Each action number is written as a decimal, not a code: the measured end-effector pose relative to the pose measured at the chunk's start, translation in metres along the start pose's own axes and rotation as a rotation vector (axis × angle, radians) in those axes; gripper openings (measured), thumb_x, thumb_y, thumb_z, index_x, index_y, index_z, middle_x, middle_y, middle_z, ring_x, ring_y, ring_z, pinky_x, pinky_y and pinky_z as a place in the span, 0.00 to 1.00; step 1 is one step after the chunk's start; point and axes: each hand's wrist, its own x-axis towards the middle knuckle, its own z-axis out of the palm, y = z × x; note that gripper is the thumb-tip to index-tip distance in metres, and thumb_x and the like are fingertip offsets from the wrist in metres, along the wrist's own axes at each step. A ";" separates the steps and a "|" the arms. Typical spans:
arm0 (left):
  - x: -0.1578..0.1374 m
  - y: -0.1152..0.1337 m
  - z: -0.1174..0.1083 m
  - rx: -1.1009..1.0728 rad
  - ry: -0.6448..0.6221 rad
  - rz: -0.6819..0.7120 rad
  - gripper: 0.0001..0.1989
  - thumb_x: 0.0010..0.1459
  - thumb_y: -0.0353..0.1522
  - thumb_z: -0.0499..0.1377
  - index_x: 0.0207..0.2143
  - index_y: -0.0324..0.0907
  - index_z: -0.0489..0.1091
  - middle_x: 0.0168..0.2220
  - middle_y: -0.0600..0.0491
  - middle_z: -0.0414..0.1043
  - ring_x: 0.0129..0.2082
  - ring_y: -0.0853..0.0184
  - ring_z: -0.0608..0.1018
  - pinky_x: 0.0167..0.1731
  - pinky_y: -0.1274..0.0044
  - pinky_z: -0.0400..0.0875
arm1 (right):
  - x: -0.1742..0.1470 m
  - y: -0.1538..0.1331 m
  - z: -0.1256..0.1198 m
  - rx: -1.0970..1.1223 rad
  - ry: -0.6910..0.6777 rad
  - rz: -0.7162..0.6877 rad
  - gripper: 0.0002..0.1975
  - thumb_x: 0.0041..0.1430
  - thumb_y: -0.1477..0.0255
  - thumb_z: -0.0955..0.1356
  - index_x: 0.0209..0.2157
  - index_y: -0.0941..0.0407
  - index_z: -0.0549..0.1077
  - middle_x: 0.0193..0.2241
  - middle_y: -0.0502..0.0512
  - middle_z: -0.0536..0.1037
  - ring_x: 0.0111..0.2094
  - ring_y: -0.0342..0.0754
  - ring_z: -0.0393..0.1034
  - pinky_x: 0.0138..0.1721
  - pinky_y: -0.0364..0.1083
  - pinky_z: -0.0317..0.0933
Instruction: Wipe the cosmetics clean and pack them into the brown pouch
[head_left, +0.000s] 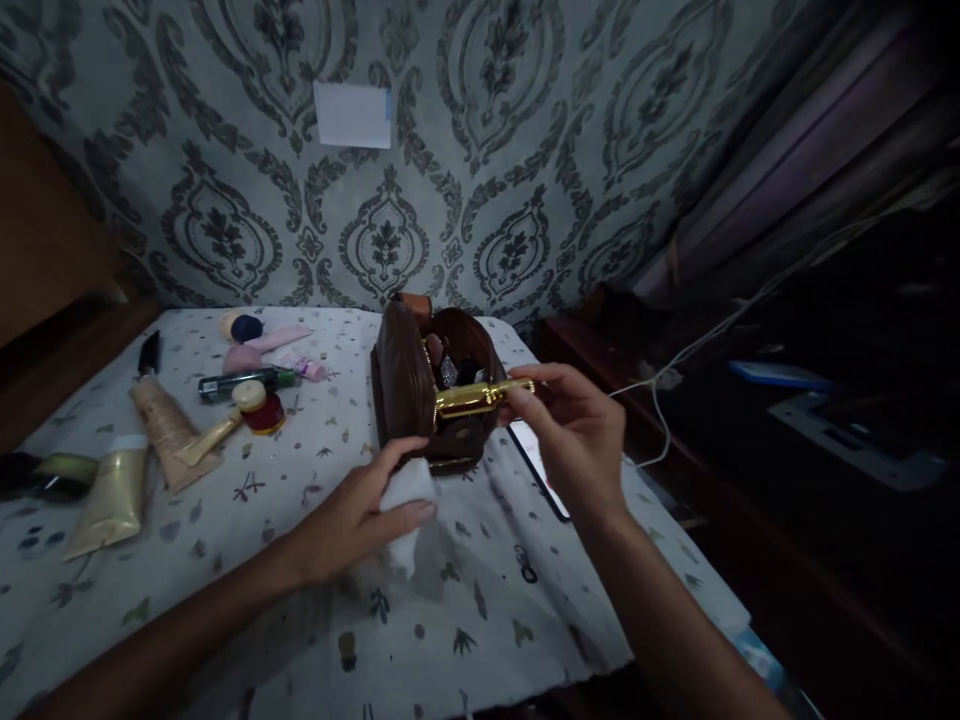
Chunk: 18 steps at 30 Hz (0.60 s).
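A brown bag (403, 375) stands unzipped on the cloth-covered table, with several small items showing inside. Over its opening my right hand (576, 425) pinches one end of a shiny gold tube (471, 399), perhaps a cosmetic, between thumb and fingers. My left hand (349, 525) is closed around a crumpled white tissue or cloth (409, 485) in front of the bag, its index finger reaching to the bag's lower edge. A phone (538, 465) with a lit screen lies beside the bag, partly behind my right hand.
On the left lie a beige tube (166, 430), a gold tube (120, 490), a dark green bottle (238, 384), and a small red jar (259, 408). Patterned wallpaper (386, 230) rises behind the table. A white cable (667, 385) hangs at the right, past the table's edge.
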 end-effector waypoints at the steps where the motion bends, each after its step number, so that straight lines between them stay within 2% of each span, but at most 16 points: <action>1: 0.007 0.004 0.003 0.063 -0.014 0.007 0.35 0.62 0.46 0.57 0.67 0.47 0.49 0.50 0.46 0.74 0.48 0.55 0.76 0.46 0.67 0.72 | 0.004 -0.001 -0.004 -0.035 0.016 -0.031 0.10 0.56 0.64 0.74 0.37 0.54 0.75 0.26 0.49 0.75 0.25 0.44 0.71 0.29 0.45 0.70; 4: 0.025 0.009 0.010 0.192 -0.019 0.022 0.40 0.62 0.45 0.56 0.69 0.43 0.43 0.55 0.41 0.71 0.51 0.52 0.75 0.48 0.64 0.70 | 0.014 -0.001 -0.011 -0.154 -0.002 -0.100 0.09 0.58 0.65 0.73 0.38 0.54 0.75 0.30 0.50 0.76 0.27 0.44 0.72 0.30 0.45 0.70; 6: 0.034 0.006 0.013 0.247 -0.015 0.035 0.39 0.62 0.44 0.56 0.69 0.41 0.44 0.55 0.39 0.71 0.52 0.51 0.75 0.47 0.65 0.71 | 0.017 0.002 -0.013 -0.234 -0.032 -0.145 0.10 0.58 0.64 0.72 0.40 0.54 0.76 0.33 0.52 0.75 0.30 0.45 0.73 0.31 0.45 0.71; 10: 0.038 -0.005 0.019 0.439 -0.043 0.040 0.33 0.63 0.42 0.54 0.66 0.41 0.50 0.42 0.44 0.77 0.42 0.54 0.79 0.39 0.68 0.72 | 0.022 0.007 -0.016 -0.384 -0.149 -0.225 0.09 0.61 0.65 0.71 0.41 0.54 0.77 0.33 0.53 0.75 0.32 0.46 0.72 0.33 0.45 0.70; 13: 0.037 -0.015 0.023 0.616 -0.072 0.063 0.32 0.64 0.39 0.52 0.67 0.42 0.46 0.33 0.50 0.77 0.32 0.58 0.79 0.31 0.73 0.70 | 0.025 0.008 -0.017 -0.467 -0.225 -0.255 0.09 0.62 0.65 0.70 0.42 0.54 0.77 0.32 0.54 0.76 0.32 0.46 0.72 0.33 0.45 0.69; 18: 0.038 -0.026 0.030 0.714 -0.050 0.113 0.32 0.65 0.38 0.50 0.68 0.42 0.43 0.30 0.52 0.77 0.25 0.61 0.78 0.27 0.76 0.67 | 0.027 0.016 -0.017 -0.510 -0.328 -0.277 0.10 0.64 0.66 0.68 0.44 0.53 0.76 0.33 0.54 0.76 0.33 0.46 0.72 0.33 0.45 0.68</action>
